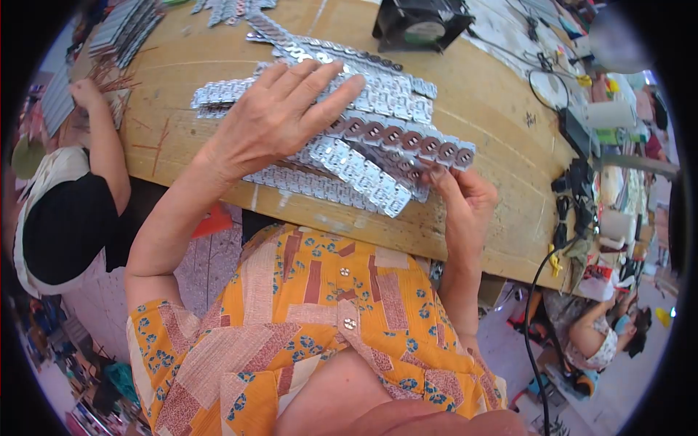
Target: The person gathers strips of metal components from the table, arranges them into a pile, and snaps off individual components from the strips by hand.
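Observation:
Several silvery metal strips with punched shapes [371, 94] lie in a heap on the wooden table [509, 225]. My left hand [280, 116] rests over the heap, palm down, with its fingers apart. A strip with a row of dark brown rings [414, 139] runs from beside my left hand to the right. At its right end my right hand [462, 192] has thumb and fingers pinched together; what lies between them is too small to make out. Another silvery strip [360, 174] slants below the ringed one, near the table's front edge.
A black fan [422, 25] stands at the back. Stacked metal strips [123, 33] and thin reddish sticks [161, 138] lie at the left, beside another person's arm [105, 138]. Cables and a black power adapter [578, 134] are at the right; another person [596, 334] is beyond.

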The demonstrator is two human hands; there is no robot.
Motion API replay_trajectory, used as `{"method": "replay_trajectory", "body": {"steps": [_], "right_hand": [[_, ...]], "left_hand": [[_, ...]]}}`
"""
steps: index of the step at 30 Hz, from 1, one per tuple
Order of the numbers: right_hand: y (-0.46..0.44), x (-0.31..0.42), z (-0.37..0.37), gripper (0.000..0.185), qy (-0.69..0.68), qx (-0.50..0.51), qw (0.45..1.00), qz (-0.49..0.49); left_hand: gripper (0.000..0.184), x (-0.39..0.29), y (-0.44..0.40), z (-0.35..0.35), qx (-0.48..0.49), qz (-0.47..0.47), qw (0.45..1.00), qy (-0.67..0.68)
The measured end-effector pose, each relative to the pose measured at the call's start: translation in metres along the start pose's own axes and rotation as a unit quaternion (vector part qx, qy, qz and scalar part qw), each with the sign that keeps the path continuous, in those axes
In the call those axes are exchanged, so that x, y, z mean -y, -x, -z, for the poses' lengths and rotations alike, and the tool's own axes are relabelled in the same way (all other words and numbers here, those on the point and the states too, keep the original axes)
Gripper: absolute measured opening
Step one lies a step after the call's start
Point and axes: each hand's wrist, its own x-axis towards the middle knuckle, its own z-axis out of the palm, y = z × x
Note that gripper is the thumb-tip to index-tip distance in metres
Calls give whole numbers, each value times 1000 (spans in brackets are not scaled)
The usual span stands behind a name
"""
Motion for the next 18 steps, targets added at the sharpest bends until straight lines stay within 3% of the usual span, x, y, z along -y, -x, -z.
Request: {"method": "replay_trajectory", "body": {"steps": [7,10,18], "right_hand": [[2,1,25,22,-22,-88,996,10],[-2,6,27,24,-150,-60,987,5],[2,2,19,21,-106,-71,992,-9]], "left_hand": [[53,-6,4,-11,2,-14,1000,18],[53,-10,6,-14,14,-15,999,30],[55,-20,15,-24,48,-16,998,27]]}}
